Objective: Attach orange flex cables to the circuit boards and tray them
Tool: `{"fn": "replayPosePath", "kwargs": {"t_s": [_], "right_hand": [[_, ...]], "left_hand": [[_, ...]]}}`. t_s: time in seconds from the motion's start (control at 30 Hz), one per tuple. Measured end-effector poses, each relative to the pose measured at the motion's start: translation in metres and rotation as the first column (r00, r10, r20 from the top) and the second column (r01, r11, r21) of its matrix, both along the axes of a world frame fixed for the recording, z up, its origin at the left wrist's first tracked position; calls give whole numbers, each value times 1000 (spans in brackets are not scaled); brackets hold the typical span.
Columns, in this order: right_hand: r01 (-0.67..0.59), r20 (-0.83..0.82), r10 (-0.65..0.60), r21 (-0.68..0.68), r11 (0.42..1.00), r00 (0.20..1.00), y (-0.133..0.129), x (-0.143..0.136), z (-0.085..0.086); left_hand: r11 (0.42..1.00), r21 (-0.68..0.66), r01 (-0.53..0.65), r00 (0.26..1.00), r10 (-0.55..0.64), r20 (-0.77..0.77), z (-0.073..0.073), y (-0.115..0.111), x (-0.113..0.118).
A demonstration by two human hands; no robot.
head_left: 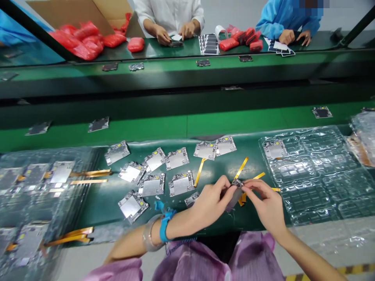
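Note:
Between my two hands a small circuit board (pixel 234 199) is held tilted above the dark green table. The fingers of my left hand (pixel 215 195), with a blue wristband on that wrist, pinch its left side. My right hand (pixel 265 199) grips the upper right edge, where an orange flex cable (pixel 241 168) juts out beyond the board. More orange strips lie beneath and to the right, partly covered by my right hand. Left of my hands are several loose circuit boards (pixel 152 184) with silver shields. One smaller board piece (pixel 191 199) rests close to my left forearm.
On the right, a clear plastic tray (pixel 319 175) holds one board (pixel 275 149). Stacked trays (pixel 84 156) with boards and orange cables stand at left. A green conveyor belt (pixel 205 123) carries boards. Opposite, people's hands work near red bags (pixel 84 39) and label sheets (pixel 209 44).

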State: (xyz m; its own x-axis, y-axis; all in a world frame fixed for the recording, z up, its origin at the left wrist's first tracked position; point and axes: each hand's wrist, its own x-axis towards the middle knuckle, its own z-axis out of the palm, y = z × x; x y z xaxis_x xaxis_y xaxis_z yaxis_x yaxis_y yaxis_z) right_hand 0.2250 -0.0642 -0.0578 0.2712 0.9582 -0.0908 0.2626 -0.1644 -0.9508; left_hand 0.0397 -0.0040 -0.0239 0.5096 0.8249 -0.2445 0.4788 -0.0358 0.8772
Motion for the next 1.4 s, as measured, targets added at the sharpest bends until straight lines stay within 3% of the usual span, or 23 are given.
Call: {"fn": "replayPosePath", "kwargs": {"t_s": [0.13, 0.4, 0.57, 0.63, 0.73, 0.83, 1.0, 1.1, 1.27, 1.4], "right_hand": [[56, -11, -56, -18, 998, 998, -11, -13, 0], [-34, 35, 33, 7, 999, 999, -24, -27, 0], [-101, 226, 64, 154, 983, 972, -35, -39, -2], [-156, 278, 92, 214, 964, 956, -38, -38, -2], [-221, 326, 155, 174, 960, 933, -34, -16, -3], [-333, 471, 279, 34, 942, 837, -17, 19, -9], [-661, 610, 623, -206, 722, 490, 23, 48, -22], [-704, 607, 691, -284, 651, 393, 41, 45, -25], [-702, 577, 689, -258, 664, 439, 53, 44, -25], [-665, 518, 642, -175, 726, 565, 52, 49, -18]], "left_hand": [[1000, -8, 10, 1000, -10, -4, -2, -16, -9], [999, -33, 25, 996, -27, -82, -9, -38, -30], [969, -246, -8, 1000, 5, -13, -11, -36, -34], [922, -387, 8, 995, 31, 93, -12, -31, -35], [837, -547, 10, 971, 122, 205, -13, -19, -41], [825, -561, -72, 958, 212, 190, -14, -6, -52], [804, -585, -106, 954, 249, 169, -11, 4, -62], [795, -597, -108, 958, 244, 153, -10, 2, -61], [814, -564, -137, 962, 246, 121, -1, 4, -57], [900, -425, -94, 993, 117, 29, 10, 16, -46]]}}
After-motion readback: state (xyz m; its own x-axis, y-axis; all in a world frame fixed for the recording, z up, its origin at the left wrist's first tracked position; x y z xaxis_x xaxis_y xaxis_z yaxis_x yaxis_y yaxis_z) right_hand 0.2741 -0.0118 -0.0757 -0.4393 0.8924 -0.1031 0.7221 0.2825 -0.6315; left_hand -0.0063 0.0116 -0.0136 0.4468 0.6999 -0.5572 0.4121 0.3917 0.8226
